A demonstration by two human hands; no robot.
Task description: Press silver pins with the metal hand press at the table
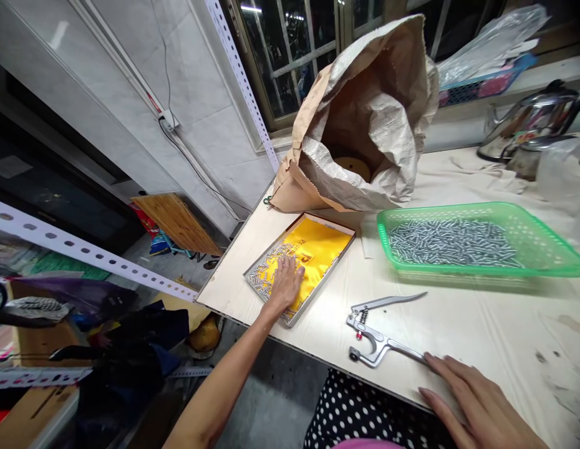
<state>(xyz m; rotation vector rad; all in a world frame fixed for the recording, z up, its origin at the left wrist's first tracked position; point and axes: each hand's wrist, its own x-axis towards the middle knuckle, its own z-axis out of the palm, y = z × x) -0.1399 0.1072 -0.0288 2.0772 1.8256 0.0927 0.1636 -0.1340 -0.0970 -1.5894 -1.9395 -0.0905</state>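
My left hand (286, 285) lies palm down in a shallow tray (334, 236) with a yellow bottom, its fingers stretched over small silvery metal pieces (262, 272). Those pieces are gathered at the tray's left and near side; their exact kind is too small to tell. My right hand (481, 399) rests flat at the table's front edge, fingers extended. Its fingertips are at the handle end of metal hand pliers (382, 345) with a C-shaped jaw and a spring, which lie on the table with the handles spread apart.
A green plastic basket (458, 272) holding many slim metal pieces (451, 242) stands at right. Behind the tray leans a large open paper sack (313, 118). Metal kettles (533, 118) are at the back right. A perforated white rail (84, 249) runs along the left.
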